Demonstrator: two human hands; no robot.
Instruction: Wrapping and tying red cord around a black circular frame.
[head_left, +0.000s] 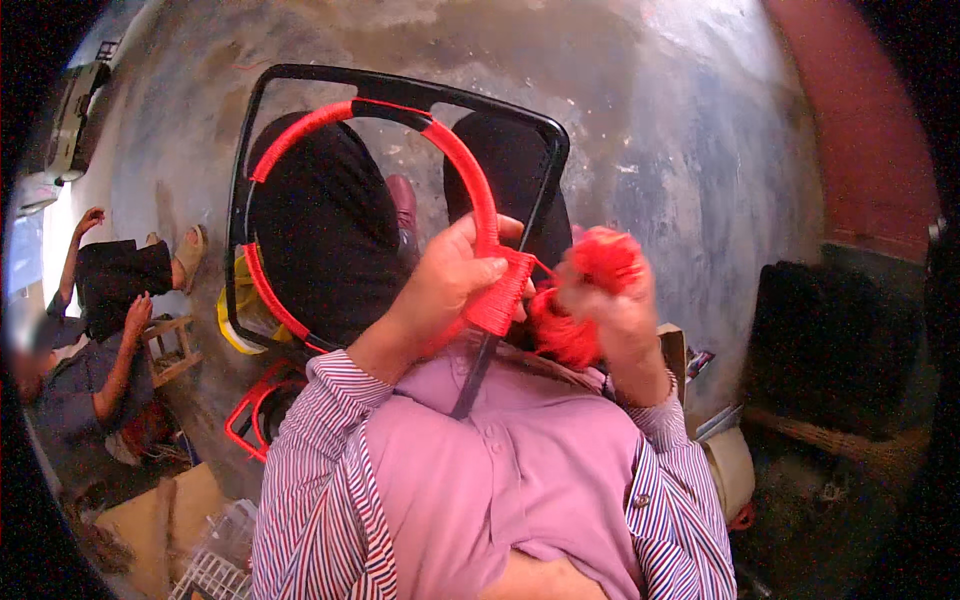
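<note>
A black rectangular frame [405, 82] with a round ring [470, 165] inside it rests over my lap. Red cord is wound tightly round much of the ring, with bare black stretches at the top and lower left. My left hand [450, 275] grips the ring where a wide red-wound section [503, 290] crosses the frame's side bar. To the right, my right hand [615, 305] is closed on a loose bundle of red cord [604, 258], slightly blurred. A short strand runs from the wound section toward this bundle.
Another person [100, 330] sits at the left beside a small wooden stool [172, 350]. A yellow bag [245, 310] and a red-wound frame [245, 420] are near my left leg. A white wire basket [215, 565] lies lower left. A dark box-like object [835, 345] stands at right.
</note>
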